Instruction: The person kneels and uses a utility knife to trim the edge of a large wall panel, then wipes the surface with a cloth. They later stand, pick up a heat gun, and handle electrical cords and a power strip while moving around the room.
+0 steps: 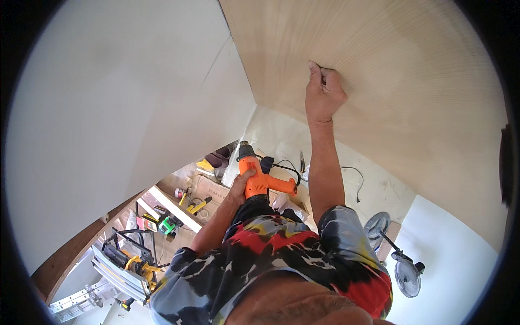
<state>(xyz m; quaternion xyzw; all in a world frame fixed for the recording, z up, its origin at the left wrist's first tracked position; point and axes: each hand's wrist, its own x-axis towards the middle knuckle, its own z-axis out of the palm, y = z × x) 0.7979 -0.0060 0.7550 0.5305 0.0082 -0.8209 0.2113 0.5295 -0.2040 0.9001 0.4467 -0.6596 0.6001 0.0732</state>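
Note:
An orange heat gun (pixel 252 164) with a dark nozzle is held low in front of my body. My left hand (pixel 239 187) is closed round the side of its barrel, and its handle sticks out to the right. Raised ahead, my right hand (pixel 325 95) is closed against a large wood-grain panel (pixel 401 92), thumb toward the upper left. Whether anything small sits in those curled fingers is hidden. A black cord (pixel 290 165) loops by the gun's handle.
A large white panel (pixel 124 97) meets the wood-grain one at a corner. At lower left are a yellow-and-black power saw (pixel 138 266), a green tool (pixel 168 225) and an aluminium ladder (pixel 81 303). A fan (pixel 407 276) stands at right. Shoes (pixel 218 160) lie near the white panel.

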